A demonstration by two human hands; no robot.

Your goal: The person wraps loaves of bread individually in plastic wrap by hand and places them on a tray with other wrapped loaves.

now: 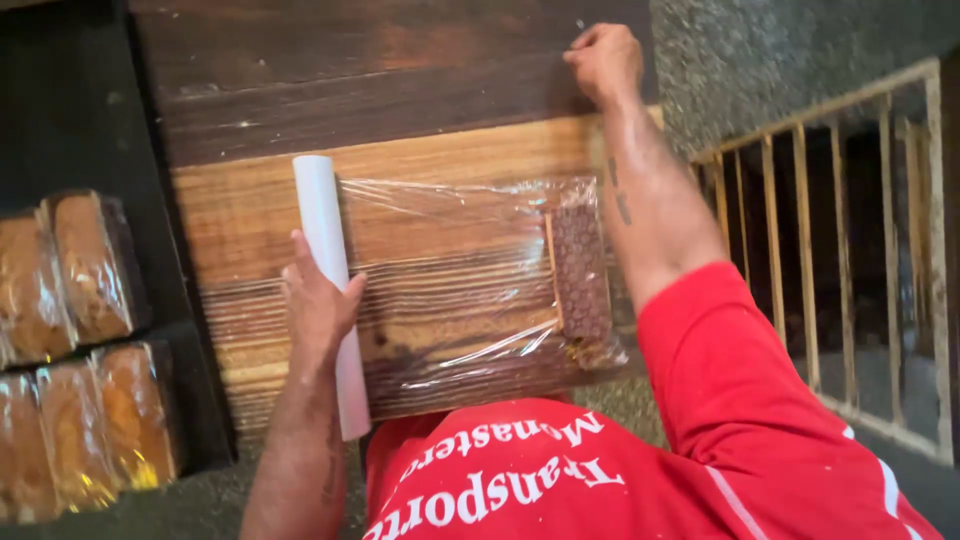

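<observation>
A roll (328, 290) of clear film lies on the wooden tabletop (400, 150), running from 12 toward 6 o'clock. A sheet of film (450, 290) is drawn out from it toward 3 o'clock, flat over the boards. Under the sheet's far edge sits a brown slice (580, 275), its long side parallel to the roll.

The left hand (318, 310) has its grip closed around the roll's middle, fingers wrapped over the tube. The right hand (605, 60) is well apart, up at 1 o'clock on the dark board, its grip pinched shut on something too small to tell.

At 9 o'clock, wrapped cake slices (75, 340) lie in rows on a dark tray (195, 340). A wooden rack (830, 250) stands at 3 o'clock.
</observation>
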